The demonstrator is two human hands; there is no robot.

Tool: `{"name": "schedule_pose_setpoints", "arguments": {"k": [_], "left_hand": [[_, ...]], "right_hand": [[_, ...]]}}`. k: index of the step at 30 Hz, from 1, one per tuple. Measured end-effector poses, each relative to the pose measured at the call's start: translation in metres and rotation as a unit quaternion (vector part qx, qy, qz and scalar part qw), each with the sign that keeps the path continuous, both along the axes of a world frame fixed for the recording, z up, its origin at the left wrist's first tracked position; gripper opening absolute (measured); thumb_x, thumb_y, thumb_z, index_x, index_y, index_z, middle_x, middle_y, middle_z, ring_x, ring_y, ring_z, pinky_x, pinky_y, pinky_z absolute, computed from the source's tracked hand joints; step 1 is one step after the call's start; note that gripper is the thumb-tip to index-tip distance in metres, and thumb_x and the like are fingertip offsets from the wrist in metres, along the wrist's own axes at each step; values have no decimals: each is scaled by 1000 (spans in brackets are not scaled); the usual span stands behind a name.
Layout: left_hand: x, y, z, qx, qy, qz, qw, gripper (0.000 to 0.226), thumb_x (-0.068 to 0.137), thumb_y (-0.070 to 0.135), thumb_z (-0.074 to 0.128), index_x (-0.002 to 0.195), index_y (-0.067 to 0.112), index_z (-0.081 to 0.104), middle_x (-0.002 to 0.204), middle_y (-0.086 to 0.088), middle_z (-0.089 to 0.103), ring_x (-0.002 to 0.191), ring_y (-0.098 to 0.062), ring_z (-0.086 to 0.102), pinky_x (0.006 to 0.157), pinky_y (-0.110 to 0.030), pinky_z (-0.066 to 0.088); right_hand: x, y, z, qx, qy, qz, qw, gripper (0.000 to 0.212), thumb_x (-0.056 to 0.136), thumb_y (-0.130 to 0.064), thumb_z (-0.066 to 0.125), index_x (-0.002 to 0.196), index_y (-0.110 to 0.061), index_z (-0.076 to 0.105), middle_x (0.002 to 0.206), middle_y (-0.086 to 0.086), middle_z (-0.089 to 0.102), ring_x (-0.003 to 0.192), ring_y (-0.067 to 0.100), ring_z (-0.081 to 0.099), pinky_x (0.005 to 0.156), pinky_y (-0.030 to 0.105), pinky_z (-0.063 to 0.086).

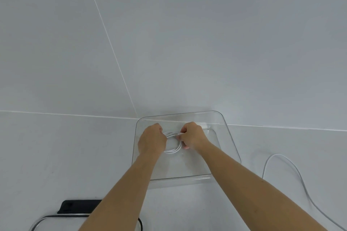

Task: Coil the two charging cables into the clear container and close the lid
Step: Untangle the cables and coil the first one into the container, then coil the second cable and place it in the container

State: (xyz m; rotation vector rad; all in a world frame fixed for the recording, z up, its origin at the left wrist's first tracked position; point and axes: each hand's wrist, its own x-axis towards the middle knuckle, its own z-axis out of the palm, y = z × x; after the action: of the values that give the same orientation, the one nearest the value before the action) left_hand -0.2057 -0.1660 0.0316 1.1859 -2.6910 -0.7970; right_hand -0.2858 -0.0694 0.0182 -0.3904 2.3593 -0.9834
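Observation:
A clear container [228, 137] stands open on the white table against the wall. Inside it lies a white charging cable [173, 150] wound into a coil. My left hand [152, 139] grips the coil's left side. My right hand [193, 137] pinches its right side and the loose end at the top. Both hands are inside the container. A second white cable [293, 167] lies uncoiled on the table to the right of the container and runs off toward the lower right corner. The clear lid [40, 222] with a dark rim lies at the bottom left, partly hidden by my left forearm.
A black phone-like object [75, 206] lies just behind the lid at the lower left. The white wall rises directly behind the container. White tabletop extends to the left and right of the container.

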Motion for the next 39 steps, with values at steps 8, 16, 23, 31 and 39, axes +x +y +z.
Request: {"name": "schedule_pose_setpoints", "arguments": {"k": [8,16,23,31,39], "left_hand": [[3,-2,5,78,150,48,984,22,88,5,43,89,14,63,92,-6,65,81,-28,60,67,-27,39],[9,-1,35,116,217,56,968,20,86,8,48,87,15,67,89,-4,68,85,-21,61,77,-27,44],[28,-2,92,96,227,1,969,15,86,16,53,90,15,68,89,-4,69,90,-20,63,84,-30,47],[72,40,126,47,296,-57,952,25,89,30,56,110,20,62,104,5,66,101,-10,58,90,-28,42],[121,97,112,74,303,-107,944,37,80,45,50,109,24,61,101,10,67,100,-4,56,84,-25,40]], "right_hand": [[1,1,7,-11,-21,2,1000,21,79,2,56,65,-11,47,77,18,58,78,38,69,78,50,56],[6,10,30,30,46,25,998,27,82,-13,60,107,-7,54,110,11,58,87,30,59,77,37,50],[4,37,76,32,163,36,986,32,89,-24,53,118,-10,54,122,8,55,103,27,55,83,33,44],[47,117,127,-69,266,-7,962,52,89,-37,57,135,-17,41,123,7,55,108,20,55,93,38,46],[114,191,114,-60,309,-12,949,69,87,-48,55,145,-26,26,133,-2,48,118,15,49,85,23,37]]}}
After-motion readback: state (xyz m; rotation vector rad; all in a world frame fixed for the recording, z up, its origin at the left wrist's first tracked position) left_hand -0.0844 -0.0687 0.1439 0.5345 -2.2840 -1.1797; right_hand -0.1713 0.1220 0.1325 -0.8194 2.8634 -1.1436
